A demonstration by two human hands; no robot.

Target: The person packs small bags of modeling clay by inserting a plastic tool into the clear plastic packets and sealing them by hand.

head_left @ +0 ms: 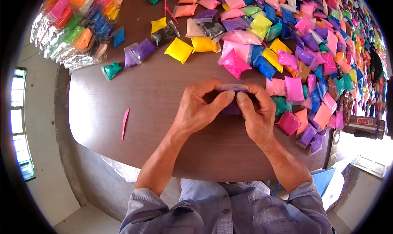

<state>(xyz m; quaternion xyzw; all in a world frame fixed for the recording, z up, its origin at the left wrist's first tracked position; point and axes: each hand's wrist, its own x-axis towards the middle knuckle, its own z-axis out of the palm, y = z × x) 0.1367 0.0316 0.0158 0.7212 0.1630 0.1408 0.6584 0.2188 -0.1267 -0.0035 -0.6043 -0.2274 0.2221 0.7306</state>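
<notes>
Between my two hands is a small clear bag of purple clay [231, 108], held over the middle of the table. My left hand [201, 105] pinches the left end of its clear top strip, thumb in front and fingers behind. At the other end my right hand [257, 111] grips it the same way, and the two thumb tips nearly meet. Much of the bag is hidden behind the thumbs. Just beyond the hands lies a bright pink bag [235, 63], with a light pink bag [276, 87] close to my right hand.
A big heap of colourful small bags [305, 56] covers the table's right and far side. Bundled bags [77, 27] are stacked at the far left. A pink plastic knife [125, 124] and a teal bag [111, 71] lie on the brown table [151, 94]. A metal flask [364, 126] is at right.
</notes>
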